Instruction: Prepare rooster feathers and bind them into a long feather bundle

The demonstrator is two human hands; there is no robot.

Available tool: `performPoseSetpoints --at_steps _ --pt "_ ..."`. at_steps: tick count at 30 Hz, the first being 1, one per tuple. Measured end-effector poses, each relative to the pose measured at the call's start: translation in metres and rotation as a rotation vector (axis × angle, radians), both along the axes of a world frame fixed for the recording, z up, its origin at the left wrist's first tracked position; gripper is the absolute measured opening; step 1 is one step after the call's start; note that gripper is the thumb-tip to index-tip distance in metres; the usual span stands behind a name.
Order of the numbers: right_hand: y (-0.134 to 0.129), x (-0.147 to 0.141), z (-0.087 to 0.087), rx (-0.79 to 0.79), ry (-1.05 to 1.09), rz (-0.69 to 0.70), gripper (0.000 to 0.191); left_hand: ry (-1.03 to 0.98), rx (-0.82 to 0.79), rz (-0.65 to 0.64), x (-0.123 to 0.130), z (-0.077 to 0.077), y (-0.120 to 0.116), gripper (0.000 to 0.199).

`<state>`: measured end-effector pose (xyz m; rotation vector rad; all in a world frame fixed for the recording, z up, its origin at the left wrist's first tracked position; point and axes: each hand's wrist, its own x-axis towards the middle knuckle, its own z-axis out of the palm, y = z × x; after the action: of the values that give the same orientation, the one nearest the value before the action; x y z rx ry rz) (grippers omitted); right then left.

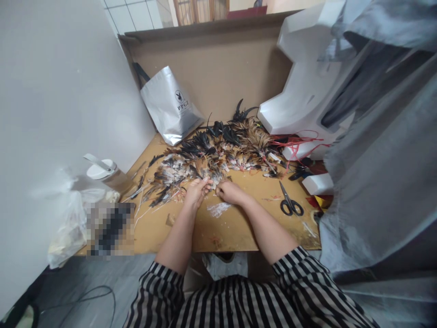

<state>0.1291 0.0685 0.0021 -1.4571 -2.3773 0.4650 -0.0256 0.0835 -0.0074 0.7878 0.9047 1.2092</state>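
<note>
A wide heap of brown, black and whitish feathers [170,168] spreads across the wooden table. At its near edge, my left hand [196,192] has thumb and fingers pinched together at the quills of some small feathers [204,169]. Just to its right, my right hand [232,192] is curled closed with its fingertips against the same edge. Whatever lies inside the right fingers is too small to make out. A little patch of white fluff or scraps [218,209] lies on the table below the hands.
Black-handled scissors [290,206] rest open to the right. Red strings [300,145] hang by a white machine-like body [293,86]. A silver bag [170,107] leans at the back left. A lidded container [111,175] and a clear plastic bag [70,228] stand at left.
</note>
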Motion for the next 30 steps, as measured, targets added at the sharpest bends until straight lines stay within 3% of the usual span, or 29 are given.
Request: performPoseSetpoints --at_steps 3,7,11,17,24,27,30 --pt "0.002 0.004 0.003 -0.043 0.205 -0.016 0.013 0.011 0.021 0.000 0.000 0.000 0.000 0.025" --pt "0.003 0.011 0.005 -0.224 0.545 -0.051 0.010 0.023 0.033 0.001 0.000 -0.002 0.001 0.025" --pt "0.003 0.014 0.005 -0.382 0.777 -0.019 0.010 -0.009 0.045 -0.087 -0.001 -0.005 0.001 0.022" --pt "0.004 0.006 0.004 -0.446 0.880 -0.037 0.012 -0.108 0.062 -0.176 0.002 -0.006 -0.001 0.018" --pt "0.003 0.000 0.008 -0.501 1.018 -0.127 0.021 -0.229 0.028 -0.057 0.001 -0.002 0.002 0.010" --pt "0.004 -0.001 0.006 -0.438 0.995 -0.144 0.023 -0.266 0.001 -0.004 0.000 0.000 0.003 0.007" --pt "0.006 -0.002 0.003 -0.280 0.937 -0.192 0.016 -0.224 0.006 0.010 0.001 0.000 0.002 0.006"
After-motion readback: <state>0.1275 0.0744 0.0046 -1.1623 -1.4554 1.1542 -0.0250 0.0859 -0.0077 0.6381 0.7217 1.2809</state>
